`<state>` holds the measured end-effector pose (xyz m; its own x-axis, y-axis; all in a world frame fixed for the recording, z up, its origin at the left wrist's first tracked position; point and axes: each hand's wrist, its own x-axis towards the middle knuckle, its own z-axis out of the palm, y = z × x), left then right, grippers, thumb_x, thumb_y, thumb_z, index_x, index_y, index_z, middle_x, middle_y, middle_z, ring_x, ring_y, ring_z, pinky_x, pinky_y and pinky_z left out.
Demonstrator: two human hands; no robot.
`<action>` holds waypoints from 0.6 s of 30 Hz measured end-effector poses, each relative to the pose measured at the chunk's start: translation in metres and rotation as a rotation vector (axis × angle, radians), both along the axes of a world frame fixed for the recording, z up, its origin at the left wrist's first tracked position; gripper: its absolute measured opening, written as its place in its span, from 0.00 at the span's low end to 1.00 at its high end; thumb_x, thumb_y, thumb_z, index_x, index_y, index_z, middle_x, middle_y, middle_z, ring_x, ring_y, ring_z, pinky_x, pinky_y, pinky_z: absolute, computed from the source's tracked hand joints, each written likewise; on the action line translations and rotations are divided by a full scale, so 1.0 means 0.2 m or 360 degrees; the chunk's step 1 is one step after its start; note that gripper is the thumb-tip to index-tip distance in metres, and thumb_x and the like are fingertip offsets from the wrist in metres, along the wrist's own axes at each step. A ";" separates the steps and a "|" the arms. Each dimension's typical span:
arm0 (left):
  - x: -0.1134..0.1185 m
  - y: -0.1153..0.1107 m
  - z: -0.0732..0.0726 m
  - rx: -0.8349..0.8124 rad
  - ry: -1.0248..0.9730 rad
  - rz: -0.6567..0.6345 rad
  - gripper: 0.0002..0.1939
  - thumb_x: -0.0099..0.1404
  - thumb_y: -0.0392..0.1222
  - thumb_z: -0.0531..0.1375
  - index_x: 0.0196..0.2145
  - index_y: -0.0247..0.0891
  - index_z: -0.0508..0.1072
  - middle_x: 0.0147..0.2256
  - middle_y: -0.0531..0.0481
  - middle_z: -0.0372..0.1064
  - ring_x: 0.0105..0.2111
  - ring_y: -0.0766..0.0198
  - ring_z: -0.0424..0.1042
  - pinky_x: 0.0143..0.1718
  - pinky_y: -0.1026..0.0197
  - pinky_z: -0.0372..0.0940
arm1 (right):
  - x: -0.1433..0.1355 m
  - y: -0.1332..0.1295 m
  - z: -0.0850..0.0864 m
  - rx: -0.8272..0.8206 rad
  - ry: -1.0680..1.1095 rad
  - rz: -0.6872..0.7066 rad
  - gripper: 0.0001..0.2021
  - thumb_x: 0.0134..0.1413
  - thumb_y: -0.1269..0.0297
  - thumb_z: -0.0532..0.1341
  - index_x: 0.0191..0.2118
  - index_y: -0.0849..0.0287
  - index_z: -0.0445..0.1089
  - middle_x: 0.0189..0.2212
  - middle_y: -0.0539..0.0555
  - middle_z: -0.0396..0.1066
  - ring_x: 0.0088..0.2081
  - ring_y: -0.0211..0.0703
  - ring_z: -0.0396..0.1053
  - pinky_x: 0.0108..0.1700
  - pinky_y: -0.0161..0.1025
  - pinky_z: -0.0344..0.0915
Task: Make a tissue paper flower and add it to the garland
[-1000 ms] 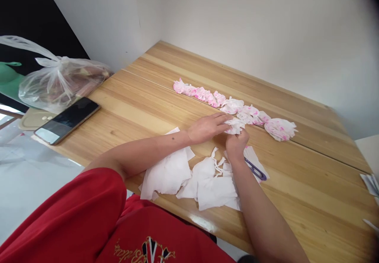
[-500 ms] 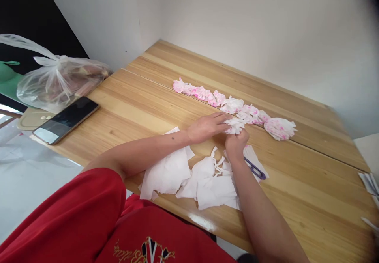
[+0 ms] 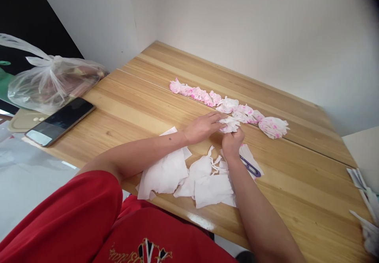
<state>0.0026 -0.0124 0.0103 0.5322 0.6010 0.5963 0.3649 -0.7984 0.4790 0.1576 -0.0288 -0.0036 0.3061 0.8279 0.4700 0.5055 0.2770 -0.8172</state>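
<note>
"Where were the hands?"

"The left hand had its fingers over one side of a ruffled paper bunch. I couldn't tell how tightly they closed, as the thumb was hidden. The right hand was curled shut on the bunch's near edge (its fingertips were hidden too)."

"And the bunch itself?"

"Above the wooden table, just in front of a row of pink-and-white paper puffs."

"What lay closer to the person?"

"Loose white sheets, with a purple-handled tool on paper beside the right wrist. Off to the left, a phone lay near a knotted clear bag."
</note>
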 end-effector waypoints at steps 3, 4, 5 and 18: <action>0.00 0.02 -0.02 0.0092 0.0010 0.0025 0.17 0.73 0.39 0.47 0.48 0.37 0.74 0.58 0.41 0.66 0.60 0.56 0.63 0.59 0.49 0.61 | 0.00 0.00 -0.01 -0.0023 0.0044 0.0017 0.07 0.47 0.61 0.58 0.27 0.59 0.68 0.23 0.49 0.68 0.27 0.40 0.61 0.34 0.39 0.61; 0.00 0.03 -0.03 0.0119 0.0011 0.0053 0.17 0.73 0.39 0.47 0.48 0.36 0.74 0.57 0.41 0.66 0.59 0.56 0.63 0.59 0.49 0.62 | 0.00 0.00 -0.01 -0.0031 0.0061 0.0028 0.07 0.48 0.62 0.58 0.28 0.59 0.68 0.23 0.49 0.67 0.27 0.40 0.61 0.33 0.39 0.62; 0.00 0.04 -0.04 0.0141 0.0011 0.0083 0.17 0.73 0.39 0.47 0.47 0.36 0.74 0.57 0.41 0.67 0.59 0.56 0.64 0.58 0.49 0.62 | 0.00 0.00 0.00 -0.0036 0.0083 0.0043 0.07 0.49 0.62 0.58 0.28 0.59 0.68 0.23 0.49 0.67 0.27 0.40 0.62 0.33 0.39 0.62; 0.01 0.08 -0.08 0.0094 0.0157 0.0212 0.17 0.70 0.34 0.48 0.49 0.35 0.74 0.56 0.40 0.68 0.56 0.55 0.67 0.55 0.52 0.65 | -0.04 -0.04 0.06 0.0279 0.0093 0.0104 0.17 0.59 0.61 0.56 0.52 0.58 0.68 0.31 0.53 0.70 0.33 0.42 0.69 0.37 0.42 0.69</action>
